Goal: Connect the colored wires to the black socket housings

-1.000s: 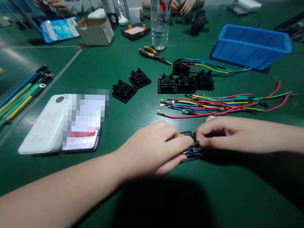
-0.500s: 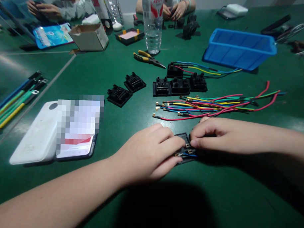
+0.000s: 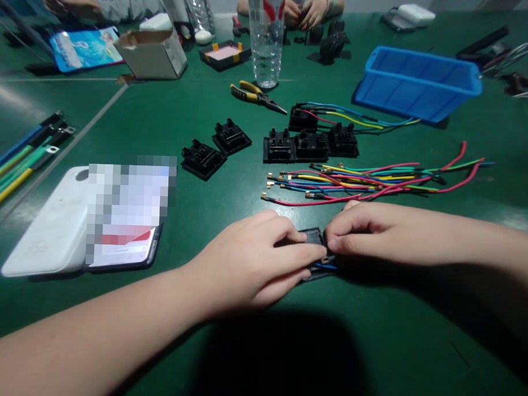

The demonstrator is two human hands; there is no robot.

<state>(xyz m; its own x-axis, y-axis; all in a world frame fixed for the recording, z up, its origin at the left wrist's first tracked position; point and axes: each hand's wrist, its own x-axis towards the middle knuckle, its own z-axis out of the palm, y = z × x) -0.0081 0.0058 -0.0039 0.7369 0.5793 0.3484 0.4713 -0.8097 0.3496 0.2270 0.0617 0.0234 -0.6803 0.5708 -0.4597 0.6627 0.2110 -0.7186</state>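
- I gripped the black socket housing (image 3: 313, 236) with the left hand (image 3: 253, 258), presumably bracing it.
- The right hand (image 3: 375, 239) pinched closed alongside; I couldn't tell on what.

1 flat white rounded slab (image 3: 46, 228), left of the fingers (image 3: 299, 256); 1 dark-edged smartphone (image 3: 127, 254), nearer them; 1 clear plastic bottle (image 3: 267, 56), well beyond them; 1 pale open cardboard box (image 3: 154, 58) and 1 glossy blue pouch (image 3: 82, 48), beyond, left; 1 blue rectangular plastic bin (image 3: 415, 94), beyond, right.
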